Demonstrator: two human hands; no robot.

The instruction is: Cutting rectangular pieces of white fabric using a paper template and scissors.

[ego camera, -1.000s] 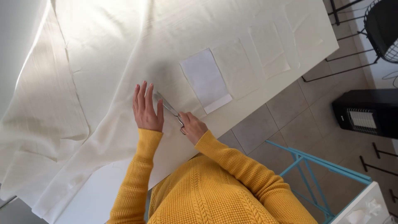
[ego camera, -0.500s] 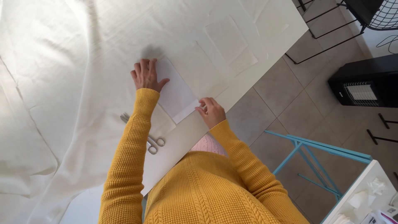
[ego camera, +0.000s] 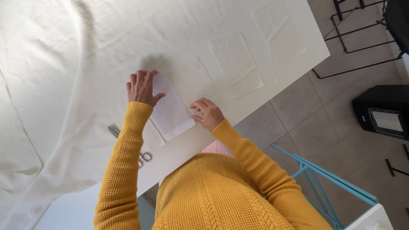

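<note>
We see both hands working a white paper rectangle (ego camera: 170,111) that lies flat on cream fabric (ego camera: 76,64) spread over the white surface (ego camera: 187,147), near its front edge. Left hand (ego camera: 142,88) sits flat at the paper's 11 o'clock corner, fingers together and extended, palm pressing down, thumb out to the side onto the sheet. Right hand (ego camera: 208,113) is at the paper's 3 o'clock edge, fingers loosely curled, fingertips touching the paper edge and the fabric just beside it; we can't tell whether it pinches anything. Neither hand is closed around an object. Scissors (ego camera: 128,145) lie on the fabric at 7 o'clock from the paper, partly hidden under the left forearm's mustard-yellow sleeve (ego camera: 123,170), blades pointing to 10 o'clock, handles to 4 o'clock, untouched. More rectangular pieces (ego camera: 236,64) show as faint outlines on the fabric at 1 o'clock from the paper, well apart from the hands. Fabric bunches into folds at 9 o'clock. Off the surface: tiled floor (ego camera: 298,110), a black heater (ego camera: 383,113) at 3 o'clock, a blue metal frame (ego camera: 328,179) at 5 o'clock.
</note>
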